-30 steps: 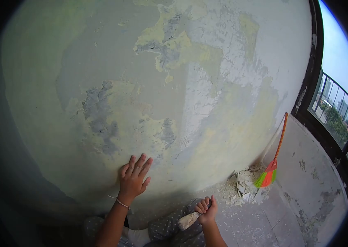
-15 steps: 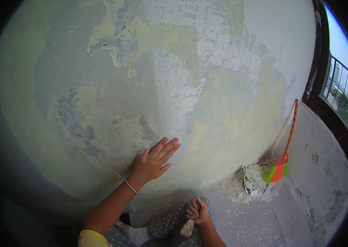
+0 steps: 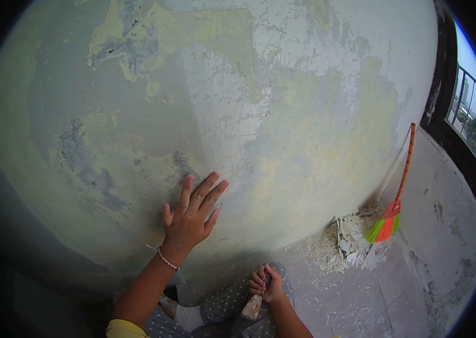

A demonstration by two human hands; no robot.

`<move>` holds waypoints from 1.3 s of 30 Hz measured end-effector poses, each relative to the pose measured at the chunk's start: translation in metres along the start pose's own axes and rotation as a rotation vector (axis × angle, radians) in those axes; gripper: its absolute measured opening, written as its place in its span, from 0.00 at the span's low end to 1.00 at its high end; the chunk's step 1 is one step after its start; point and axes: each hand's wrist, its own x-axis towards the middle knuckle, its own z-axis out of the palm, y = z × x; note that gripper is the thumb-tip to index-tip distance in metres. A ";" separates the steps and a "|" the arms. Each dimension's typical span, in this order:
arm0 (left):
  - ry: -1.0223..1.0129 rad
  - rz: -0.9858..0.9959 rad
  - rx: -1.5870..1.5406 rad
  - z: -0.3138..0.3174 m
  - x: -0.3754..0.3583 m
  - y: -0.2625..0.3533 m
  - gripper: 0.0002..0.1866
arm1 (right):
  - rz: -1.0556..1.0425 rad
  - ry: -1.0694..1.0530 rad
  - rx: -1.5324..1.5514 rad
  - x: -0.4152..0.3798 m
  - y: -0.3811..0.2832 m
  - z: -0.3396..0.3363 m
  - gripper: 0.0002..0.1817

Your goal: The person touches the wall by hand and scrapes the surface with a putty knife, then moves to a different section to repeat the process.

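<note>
Broom (image 3: 397, 191): orange handle leaning in the corner, orange and green bristles down on the floor.
Debris pile (image 3: 346, 243): pale flakes and scraps heaped at the foot of the corner, just beside the bristles.
Floor (image 3: 362, 298): grey, dusty, stained.
Railing (image 3: 473, 115): dark bars at the opening, buildings and trees beyond.

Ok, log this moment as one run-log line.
left hand: flat on wall | right hand: grips scraper over lap | broom: leans in corner | debris pile: beside broom
</note>
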 end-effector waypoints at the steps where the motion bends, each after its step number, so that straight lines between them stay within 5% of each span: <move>1: 0.001 0.004 0.003 -0.001 0.001 0.001 0.33 | -0.003 -0.033 0.023 0.002 0.001 0.000 0.21; 4: -0.067 -0.105 0.006 -0.006 -0.003 0.007 0.33 | -0.039 0.054 0.046 0.003 0.003 0.011 0.19; 7: -0.055 0.129 0.059 -0.003 -0.011 0.008 0.33 | -0.017 0.081 0.002 0.003 0.005 0.011 0.19; 13: -0.091 -0.211 -0.056 -0.013 -0.012 -0.011 0.32 | -0.089 0.182 -0.294 -0.005 0.018 0.020 0.20; 15: -0.146 0.077 -0.082 -0.018 -0.019 -0.002 0.32 | -0.085 0.251 -0.373 -0.009 0.025 0.041 0.20; 17: -0.092 0.114 -0.084 -0.007 -0.030 -0.017 0.33 | -0.082 0.312 -0.462 -0.013 0.017 0.070 0.20; 19: 0.014 0.126 -0.061 0.017 -0.052 -0.044 0.31 | -0.128 0.082 -0.408 -0.022 0.007 0.103 0.20; 24: 0.179 -0.022 0.015 0.084 -0.146 -0.108 0.27 | -1.064 -0.396 -0.402 -0.014 -0.040 0.197 0.22; 26: 0.200 -0.054 0.024 0.101 -0.183 -0.118 0.27 | -1.232 -0.699 -0.371 -0.003 -0.058 0.226 0.21; 29: 0.236 -0.069 0.010 0.115 -0.219 -0.126 0.26 | -1.290 -0.915 -0.317 0.032 -0.066 0.250 0.19; 32: 0.257 -0.062 0.003 0.120 -0.223 -0.126 0.26 | -1.374 -0.825 -0.378 0.096 -0.062 0.261 0.19; 33: 0.262 -0.064 -0.002 0.119 -0.224 -0.125 0.25 | -1.251 -0.819 -0.318 0.110 -0.059 0.262 0.19; 35: 0.267 -0.082 -0.009 0.121 -0.226 -0.124 0.25 | -1.132 -0.825 -0.320 0.121 -0.055 0.262 0.19; 39: 0.283 -0.096 -0.031 0.122 -0.225 -0.123 0.24 | -1.327 -0.975 -0.409 0.088 -0.066 0.263 0.26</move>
